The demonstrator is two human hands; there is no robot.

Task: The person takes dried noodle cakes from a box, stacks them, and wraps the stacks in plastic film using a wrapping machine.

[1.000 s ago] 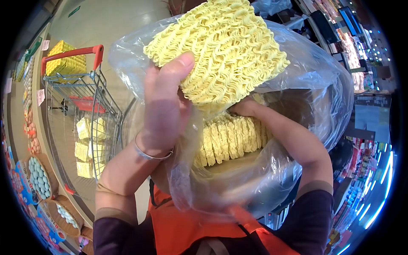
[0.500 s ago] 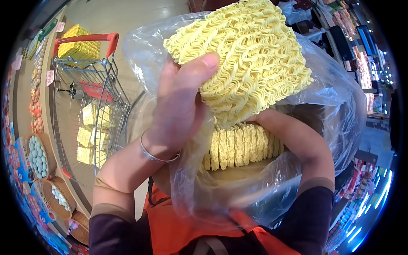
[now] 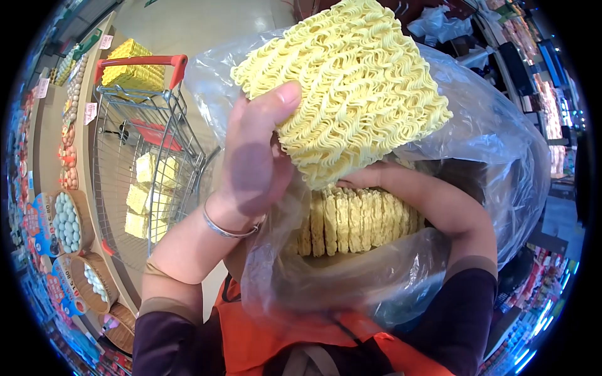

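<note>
My left hand (image 3: 254,150) is closed on a pale yellow instant noodle cake (image 3: 351,88), its thumb lying over the near corner. The cake is held up, tilted, above an open clear plastic bag (image 3: 495,169). Inside the bag, a row of noodle cakes (image 3: 357,219) stands on edge, packed side by side. My right hand (image 3: 370,175) reaches into the bag at the far side of that row. Its fingers are mostly hidden behind the raised cake, so their grip does not show.
To the left stands a shopping cart (image 3: 141,61) with a red handle, with several noodle cakes (image 3: 147,194) visible through its wire frame. Yellow stacked noodle cakes (image 3: 133,66) sit beyond it. Baskets of eggs (image 3: 66,222) line the left shelf. Dark shelving (image 3: 508,69) is at the right.
The raised noodle cake and my left hand have shifted slightly left in view. My right hand has moved a little left along the row. The cart appears farther right as the view turns.
</note>
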